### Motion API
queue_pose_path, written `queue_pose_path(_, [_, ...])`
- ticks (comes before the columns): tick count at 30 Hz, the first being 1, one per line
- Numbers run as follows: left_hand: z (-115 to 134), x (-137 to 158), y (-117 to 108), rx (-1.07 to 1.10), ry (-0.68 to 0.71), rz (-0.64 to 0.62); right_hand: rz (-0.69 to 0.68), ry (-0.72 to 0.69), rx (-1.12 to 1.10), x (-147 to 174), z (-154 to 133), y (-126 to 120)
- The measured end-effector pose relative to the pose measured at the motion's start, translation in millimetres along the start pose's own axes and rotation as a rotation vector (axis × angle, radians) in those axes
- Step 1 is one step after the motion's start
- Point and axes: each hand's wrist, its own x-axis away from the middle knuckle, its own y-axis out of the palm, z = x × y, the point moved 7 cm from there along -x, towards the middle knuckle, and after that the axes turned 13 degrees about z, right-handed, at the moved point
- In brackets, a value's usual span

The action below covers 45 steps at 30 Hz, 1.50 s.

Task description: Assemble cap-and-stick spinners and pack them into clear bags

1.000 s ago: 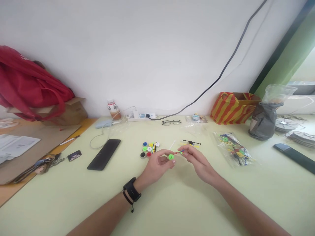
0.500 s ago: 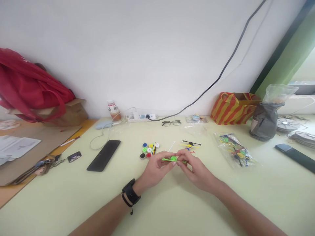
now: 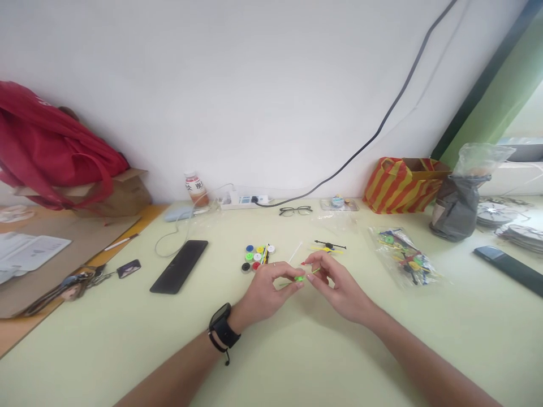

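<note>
My left hand pinches a small green arrow spinner by its round middle, between thumb and fingertips. My right hand is close beside it, fingers curled around the yellow-green end of the arrow. A red arrow tip shows by the right index finger; whether it is held or lies behind is unclear. Past the hands lies a white arrow. Several coloured round discs sit behind my left hand, with thin arrows beside them. Behind my right hand are a black arrow spinner and a yellow one, partly covered.
A clear bag of coloured spinners lies to the right. A black phone is at the left. Eyeglasses, a power strip and a bottle stand along the wall. A striped bag is at the back right.
My right fingers have moved slightly away from the left ones and spread a little. The green arrow has turned in the grip, and a red tip has come into sight.
</note>
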Motion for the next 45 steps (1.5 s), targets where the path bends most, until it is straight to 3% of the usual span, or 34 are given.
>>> queue_pose_path(10, [4.4,1.7,10.0,0.285,-0.133,-0.104,0.022,0.054,-0.148,-5.3,4.6,-5.7])
queue_pose_path(16, [-13.2,-2.8,3.4,0.302,-0.255,0.023,0.154,-0.046,-0.032,-10.2,-1.6,-19.4])
queue_pose_path(22, [-20.8,-5.0,0.1,0.363,-0.332,0.058,0.085,-0.136,0.027,-2.5,-10.9,-14.4])
queue_pose_path(25, [-21.5,-5.3,-0.5,0.401,-0.345,0.062,0.116,-0.116,0.0,0.7,-7.7,-12.3])
queue_pose_path(29, [-23.5,-5.6,-2.5,0.401,-0.358,0.101,-0.034,-0.023,-0.001,0.7,2.0,0.9])
queue_pose_path(35, [-17.0,-6.3,-3.0,0.291,-0.264,0.085,-0.036,0.019,-0.056,-4.0,0.0,1.6])
queue_pose_path(42, [-5.0,-5.4,-6.8,-0.137,-0.058,0.075,-0.106,0.03,-0.031,-0.8,6.4,10.7])
queue_pose_path(45, [1.9,-5.5,-9.7,-0.279,0.051,0.07,-0.074,-0.013,0.06,-1.7,6.0,4.6])
